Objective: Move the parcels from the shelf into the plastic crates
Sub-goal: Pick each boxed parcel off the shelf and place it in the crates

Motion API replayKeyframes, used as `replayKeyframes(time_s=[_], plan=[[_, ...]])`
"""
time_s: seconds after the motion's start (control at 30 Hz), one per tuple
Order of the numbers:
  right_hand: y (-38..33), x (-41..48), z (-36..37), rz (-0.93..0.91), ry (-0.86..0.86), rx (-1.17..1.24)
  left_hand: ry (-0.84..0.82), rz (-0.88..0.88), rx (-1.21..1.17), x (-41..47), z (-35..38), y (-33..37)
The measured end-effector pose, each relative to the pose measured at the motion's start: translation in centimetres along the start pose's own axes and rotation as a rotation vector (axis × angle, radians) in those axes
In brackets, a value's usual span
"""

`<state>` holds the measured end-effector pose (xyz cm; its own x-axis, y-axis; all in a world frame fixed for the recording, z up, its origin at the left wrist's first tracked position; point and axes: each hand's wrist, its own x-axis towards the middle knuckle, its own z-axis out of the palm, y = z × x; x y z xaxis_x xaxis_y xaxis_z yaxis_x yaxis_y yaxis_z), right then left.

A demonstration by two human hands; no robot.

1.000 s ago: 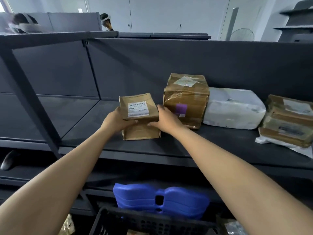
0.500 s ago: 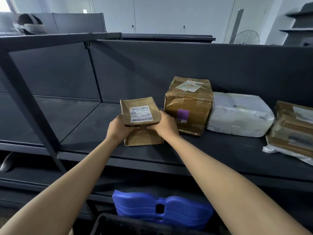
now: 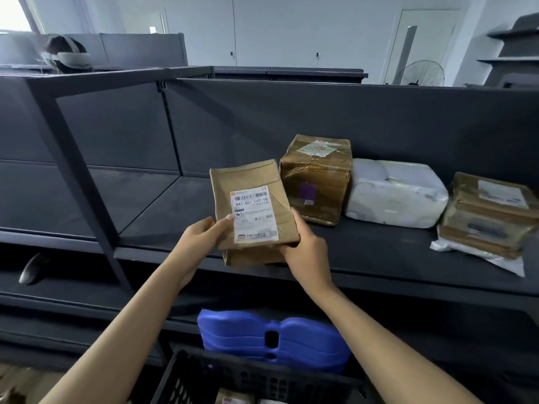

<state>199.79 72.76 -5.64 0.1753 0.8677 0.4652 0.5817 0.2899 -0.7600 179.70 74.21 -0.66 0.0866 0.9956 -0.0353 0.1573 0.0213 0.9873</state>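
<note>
Hands, left and right, grip parcel at its lower corners: keep it level, lower straight into crate, avoiding shelf edge.

Fig. A white wall is spanning the far side at twelve o'clock. A pale door is showing at one o'clock, with a round fan standing before it. Daylight is entering through a window at eleven o'clock. Grey shelving is rising at ten o'clock; dark shelves are showing at two o'clock. Brown floor is showing at seven o'clock.
</note>
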Motion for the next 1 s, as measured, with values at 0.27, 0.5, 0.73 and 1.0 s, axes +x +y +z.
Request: replayKeyframes(time_s=[0.27, 0.5, 0.73, 1.0], plan=[[-0.5, -7.8, -3.2, 0.014, -0.042, 0.041, 0.213, 0.003, -0.045, -5.8, 3.9, -1.3], [-3.1, -12.6, -6.7, 0.205, -0.25, 0.308, 0.286, 0.065, -0.085, -11.9, 5.5, -3.0], [-3.4, -14.9, -7.5, 0.34, -0.109, 0.282, 0.232, 0.134, -0.037, -16.1, 6.4, -4.3], [-4.3, -19.1, -6.1, 0.416, -0.012, 0.273, 0.179, 0.046, 0.065, -18.1, 4.5, -6.8]])
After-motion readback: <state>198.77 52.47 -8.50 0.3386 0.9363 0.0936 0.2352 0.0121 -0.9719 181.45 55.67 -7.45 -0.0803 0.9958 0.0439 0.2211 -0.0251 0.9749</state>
